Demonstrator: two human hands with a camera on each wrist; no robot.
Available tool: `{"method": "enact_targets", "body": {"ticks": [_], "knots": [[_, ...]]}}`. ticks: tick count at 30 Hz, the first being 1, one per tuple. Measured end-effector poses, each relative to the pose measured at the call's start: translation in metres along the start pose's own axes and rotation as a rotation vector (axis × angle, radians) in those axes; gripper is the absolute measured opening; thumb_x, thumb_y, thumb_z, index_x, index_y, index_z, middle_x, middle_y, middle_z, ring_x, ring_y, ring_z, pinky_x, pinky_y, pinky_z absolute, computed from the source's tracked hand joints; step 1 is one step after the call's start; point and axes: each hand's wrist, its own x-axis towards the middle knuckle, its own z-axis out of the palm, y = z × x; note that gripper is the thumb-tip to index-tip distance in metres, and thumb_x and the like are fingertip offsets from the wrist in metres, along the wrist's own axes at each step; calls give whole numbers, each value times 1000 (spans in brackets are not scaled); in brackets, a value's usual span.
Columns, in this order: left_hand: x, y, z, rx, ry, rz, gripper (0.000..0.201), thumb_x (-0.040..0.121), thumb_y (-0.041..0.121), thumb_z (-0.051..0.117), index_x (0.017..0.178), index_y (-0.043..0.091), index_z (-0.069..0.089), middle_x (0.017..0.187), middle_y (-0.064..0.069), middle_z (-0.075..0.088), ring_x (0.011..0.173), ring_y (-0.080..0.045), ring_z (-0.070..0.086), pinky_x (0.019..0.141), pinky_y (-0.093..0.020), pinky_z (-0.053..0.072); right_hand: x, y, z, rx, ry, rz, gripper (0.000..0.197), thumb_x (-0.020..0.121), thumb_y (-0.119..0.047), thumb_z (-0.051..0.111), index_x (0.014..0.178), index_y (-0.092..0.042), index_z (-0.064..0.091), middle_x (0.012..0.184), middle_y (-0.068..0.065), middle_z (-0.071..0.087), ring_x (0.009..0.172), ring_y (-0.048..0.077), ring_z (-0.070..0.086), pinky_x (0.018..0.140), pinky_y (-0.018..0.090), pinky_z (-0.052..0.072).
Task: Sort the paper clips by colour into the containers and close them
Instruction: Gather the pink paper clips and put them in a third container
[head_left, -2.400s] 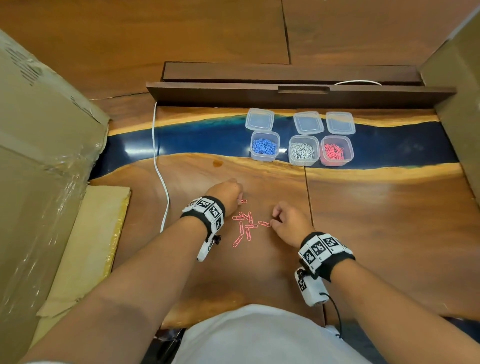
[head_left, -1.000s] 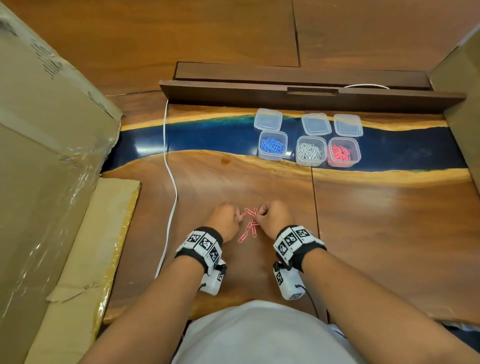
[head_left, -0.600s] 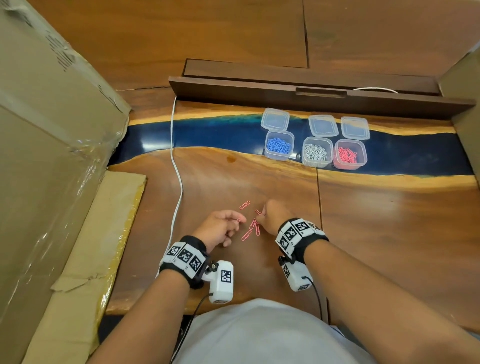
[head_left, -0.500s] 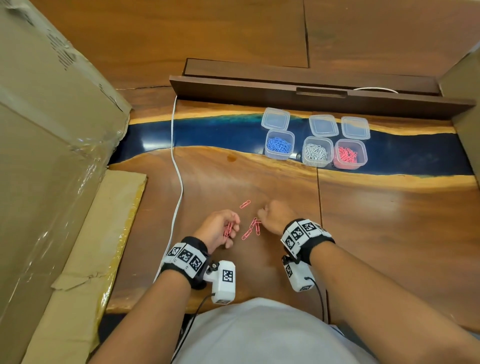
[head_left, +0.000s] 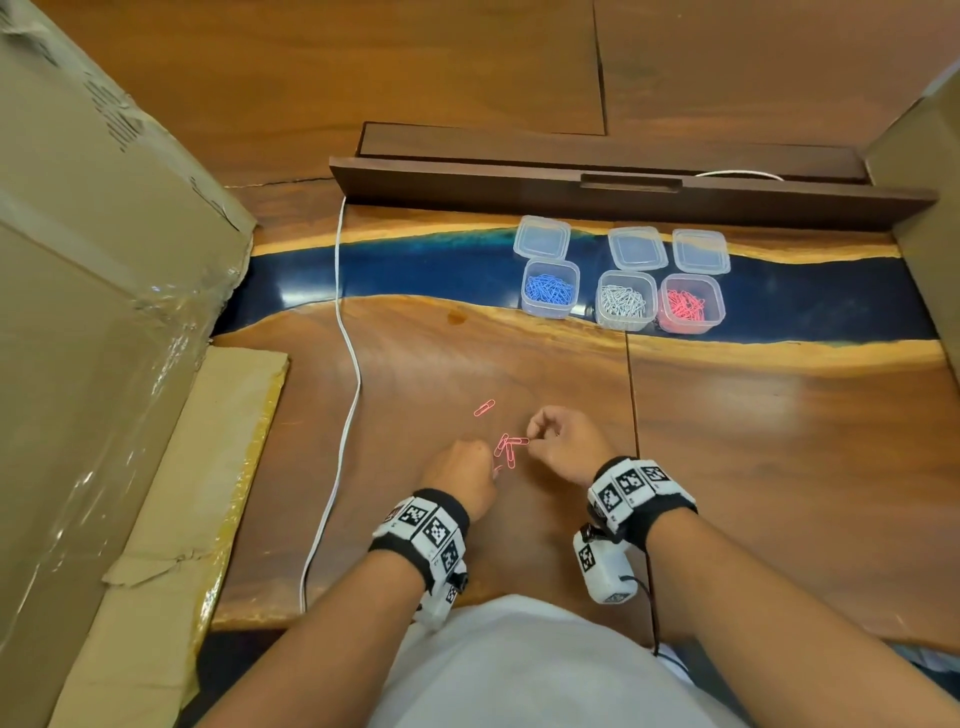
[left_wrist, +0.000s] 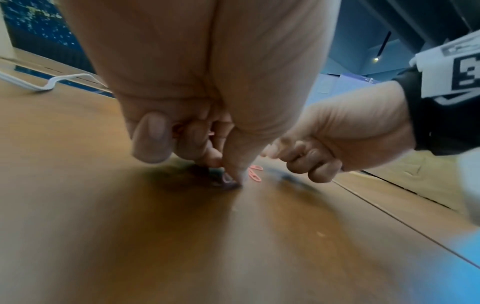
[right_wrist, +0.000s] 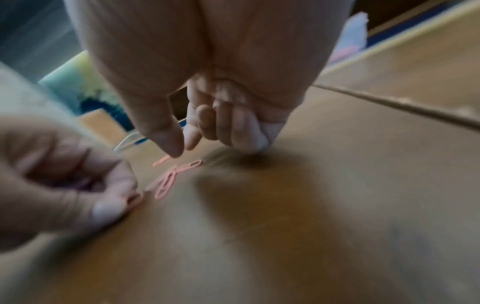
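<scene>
Several pink paper clips (head_left: 506, 448) lie in a small pile on the wooden table (head_left: 779, 467) between my hands, and one stray clip (head_left: 484, 408) lies just beyond them. My left hand (head_left: 488, 457) is curled knuckles-up; in the left wrist view it keeps pink clips in its palm while thumb and forefinger (left_wrist: 230, 174) pinch a clip (left_wrist: 227, 178) on the table. My right hand (head_left: 532, 431) is curled too, thumb and forefinger (right_wrist: 172, 147) pinching one pink clip (right_wrist: 161, 160). Three open containers stand far back: blue (head_left: 550, 288), white (head_left: 623, 300), pink (head_left: 690, 304).
Three clear lids (head_left: 638, 248) lie behind the containers. A white cable (head_left: 349, 364) runs down the table on the left. Cardboard boxes (head_left: 104, 312) stand along the left and at the far right. A dark wooden ledge (head_left: 623, 192) crosses the back.
My left hand has turned from palm-up to knuckles-up and dropped back onto the pile. My right hand has pinched a clip at the pile's right end. The pile is smaller than before.
</scene>
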Motion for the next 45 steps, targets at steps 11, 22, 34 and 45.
{"method": "enact_targets", "body": {"ticks": [11, 22, 34, 45], "knots": [[2, -23, -29, -930, -25, -166, 30, 90, -7, 39, 101, 11, 61, 72, -2, 48, 57, -14, 38, 40, -21, 32, 14, -19, 8, -597, -144, -57, 19, 87, -26, 64, 73, -13, 63, 79, 11, 68, 78, 29, 65, 69, 35, 53], [39, -12, -43, -689, 162, -240, 29, 80, 32, 73, 65, 20, 51, 62, 0, 56, 54, -17, 50, 51, -27, 45, -16, 7, 10, 337, -17, 271, 20, 74, -1, 49, 68, -20, 48, 56, 3, 47, 44, 17, 41, 43, 18, 28], [47, 12, -48, 13, 102, -75, 20, 91, 22, 58, 94, 5, 69, 100, -15, 68, 92, -34, 64, 79, -35, 50, -20, -2, 38, -72, 198, 88, 21, 82, -32, 70, 75, -16, 59, 66, 0, 58, 60, 15, 50, 54, 28, 38], [24, -10, -37, -691, -53, -165, 21, 92, 5, 47, 105, 14, 62, 80, -1, 53, 69, -18, 50, 58, -30, 45, -8, -20, 43, -398, 48, 147, 24, 82, -21, 61, 61, -16, 50, 74, 10, 64, 78, 31, 64, 68, 36, 54]]}}
